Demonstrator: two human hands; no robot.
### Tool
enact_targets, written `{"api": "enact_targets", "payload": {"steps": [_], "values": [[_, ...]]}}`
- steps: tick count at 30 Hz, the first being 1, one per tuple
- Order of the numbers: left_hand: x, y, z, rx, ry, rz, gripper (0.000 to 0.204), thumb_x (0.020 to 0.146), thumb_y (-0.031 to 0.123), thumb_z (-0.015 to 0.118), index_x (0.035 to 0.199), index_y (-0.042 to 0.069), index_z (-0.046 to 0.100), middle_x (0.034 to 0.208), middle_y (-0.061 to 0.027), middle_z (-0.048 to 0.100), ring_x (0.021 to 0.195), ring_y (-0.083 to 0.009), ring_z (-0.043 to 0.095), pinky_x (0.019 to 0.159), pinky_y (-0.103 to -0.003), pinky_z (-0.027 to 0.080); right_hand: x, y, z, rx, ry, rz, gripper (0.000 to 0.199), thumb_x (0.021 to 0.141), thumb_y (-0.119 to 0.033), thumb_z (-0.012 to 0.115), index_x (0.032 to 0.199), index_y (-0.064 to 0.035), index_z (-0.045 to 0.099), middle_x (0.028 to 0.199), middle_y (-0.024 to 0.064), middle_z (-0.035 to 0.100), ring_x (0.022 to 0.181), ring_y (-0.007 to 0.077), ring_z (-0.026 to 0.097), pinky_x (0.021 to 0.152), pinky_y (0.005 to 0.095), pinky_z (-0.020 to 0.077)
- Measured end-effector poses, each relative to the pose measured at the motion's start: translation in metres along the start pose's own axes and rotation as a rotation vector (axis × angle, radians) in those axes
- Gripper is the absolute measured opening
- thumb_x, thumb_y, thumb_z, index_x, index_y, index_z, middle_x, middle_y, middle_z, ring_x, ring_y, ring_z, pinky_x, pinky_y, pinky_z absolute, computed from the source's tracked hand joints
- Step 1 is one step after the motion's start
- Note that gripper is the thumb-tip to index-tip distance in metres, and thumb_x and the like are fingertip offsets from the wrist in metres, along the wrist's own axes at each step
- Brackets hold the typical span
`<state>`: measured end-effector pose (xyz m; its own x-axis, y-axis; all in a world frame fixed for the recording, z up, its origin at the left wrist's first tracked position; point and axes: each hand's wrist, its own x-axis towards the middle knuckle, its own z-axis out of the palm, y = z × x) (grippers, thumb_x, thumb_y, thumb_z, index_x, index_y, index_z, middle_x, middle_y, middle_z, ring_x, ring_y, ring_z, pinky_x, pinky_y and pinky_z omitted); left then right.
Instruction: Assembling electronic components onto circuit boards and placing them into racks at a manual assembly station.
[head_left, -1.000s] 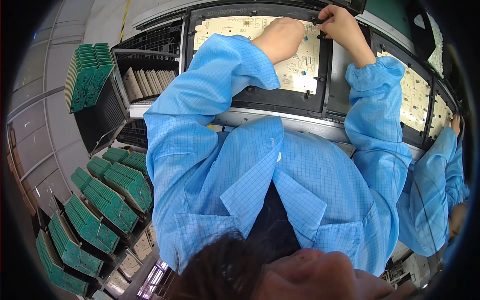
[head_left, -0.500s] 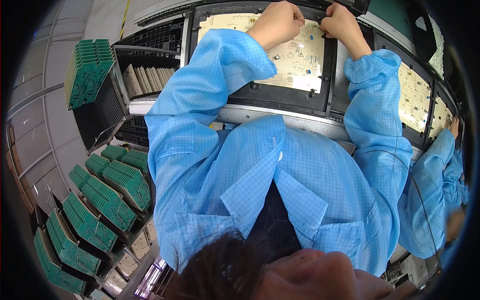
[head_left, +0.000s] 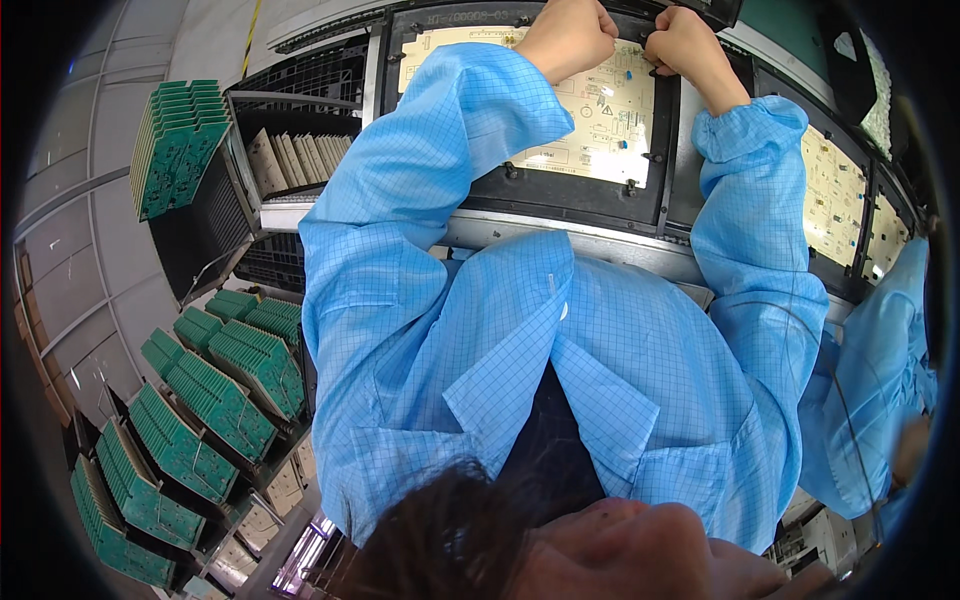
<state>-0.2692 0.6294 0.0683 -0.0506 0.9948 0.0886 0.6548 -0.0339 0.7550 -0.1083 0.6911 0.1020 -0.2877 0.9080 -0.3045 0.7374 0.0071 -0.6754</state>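
A cream circuit board (head_left: 606, 125) with a few small blue parts lies in a black frame (head_left: 560, 195) in front of me. My left hand (head_left: 568, 40) is over the far part of the board, its fingers curled closed. My right hand (head_left: 692, 52) is at the board's far right corner, thumb and fingers pinched together by the frame's edge. Whatever either hand holds is too small or hidden to make out. Part of the board's left side is covered by my blue left sleeve (head_left: 500, 110).
Cream boards stand in a black rack (head_left: 297, 160) at the left. Green circuit boards (head_left: 180, 150) stand upright beside it, with several more stacks (head_left: 180, 440) lower left. To the right, another framed board (head_left: 832, 195) continues the line, near a co-worker's blue sleeve (head_left: 875, 390).
My left hand has shifted slightly right and farther away, its sleeve covering more of the board. My right hand stays at the corner. The co-worker's hand at the far right has left view.
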Motion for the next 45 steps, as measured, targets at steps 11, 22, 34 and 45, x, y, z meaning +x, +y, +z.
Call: {"api": "enact_targets", "payload": {"steps": [11, 22, 34, 45], "values": [[-0.001, 0.0, 0.006, -0.012, 0.037, 0.04, 0.012, 0.072, 0.005, 0.064, 0.078, -0.002, 0.072, 0.081, -0.0248, 0.068, 0.081, -0.0377, 0.068, 0.078, -0.041, 0.053, 0.002, 0.003, 0.002, -0.029, 0.013, -0.042, 0.005, 0.068, 0.003, 0.062, 0.071, 0.0066, 0.063, 0.065, 0.0213, 0.067, 0.058, 0.0272, 0.07, 0.054, 0.035, 0.0556], [0.004, -0.001, 0.015, 0.004, 0.012, 0.06, 0.012, 0.072, 0.005, 0.064, 0.076, -0.004, 0.071, 0.078, -0.0258, 0.066, 0.081, -0.0398, 0.067, 0.077, -0.042, 0.053, -0.025, -0.012, -0.002, -0.154, 0.301, -0.283, 0.011, 0.074, -0.006, 0.067, 0.082, 0.0005, 0.062, 0.082, 0.0229, 0.066, 0.086, 0.0395, 0.065, 0.075, 0.0443, 0.0515], [0.004, 0.011, 0.017, 0.169, -0.113, 0.054, 0.014, 0.076, 0.003, 0.064, 0.086, -0.001, 0.074, 0.088, -0.0235, 0.069, 0.087, -0.0403, 0.067, 0.083, -0.043, 0.054, 0.108, 0.014, -0.005, -0.368, 0.488, -0.582, 0.01, 0.074, -0.002, 0.062, 0.078, 0.0039, 0.068, 0.081, 0.0288, 0.065, 0.081, 0.0436, 0.065, 0.074, 0.0481, 0.0525], [0.005, 0.016, 0.025, 0.243, -0.145, 0.042, 0.018, 0.075, 0.002, 0.065, 0.09, 0.0, 0.075, 0.091, -0.0262, 0.068, 0.091, -0.0402, 0.067, 0.086, -0.043, 0.054, 0.1, 0.011, -0.001, -0.13, 0.603, -0.564, 0.008, 0.076, -0.004, 0.065, 0.075, 0.0035, 0.068, 0.077, 0.0285, 0.064, 0.08, 0.0424, 0.066, 0.072, 0.0473, 0.0522]]}}
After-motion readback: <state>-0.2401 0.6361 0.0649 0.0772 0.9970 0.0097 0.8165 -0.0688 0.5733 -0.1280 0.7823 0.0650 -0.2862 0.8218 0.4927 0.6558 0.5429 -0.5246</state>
